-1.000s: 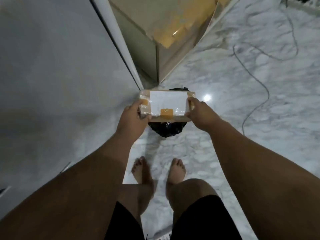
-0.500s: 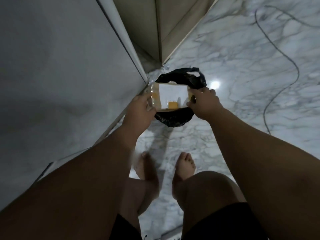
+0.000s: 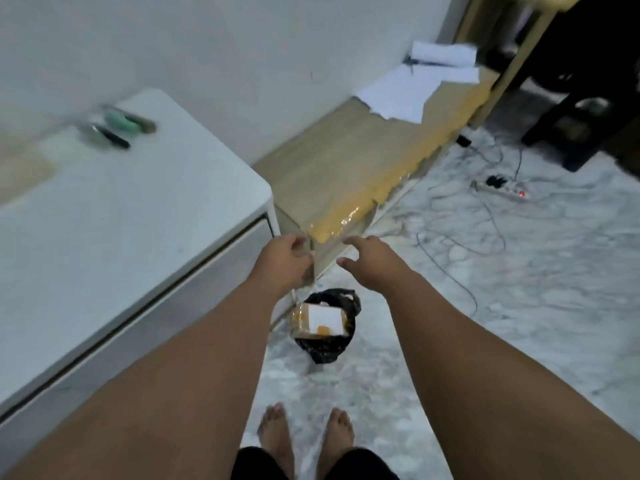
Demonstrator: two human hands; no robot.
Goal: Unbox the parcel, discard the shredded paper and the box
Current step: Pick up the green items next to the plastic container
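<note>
The brown cardboard box [image 3: 317, 322], with a white label and clear tape, rests in the mouth of a black plastic bag [image 3: 327, 344] on the marble floor. My left hand [image 3: 284, 263] hovers well above the bag, empty, its fingers loosely curled. My right hand [image 3: 369, 259] is level with it, fingers spread, holding nothing. No shredded paper shows in this view.
A white table [image 3: 121, 216] stands at my left with blurred tools [image 3: 119, 128] on it. Beyond it is a low wooden bench [image 3: 346, 178] with white papers [image 3: 412, 91]. A power strip [image 3: 502, 190] and cables [image 3: 460, 258] lie on the floor at right. My bare feet [image 3: 304, 434] stand below.
Both hands held the box over the black bag; they have let go and lifted away. The box now sits in the bag. The view has tilted up.
</note>
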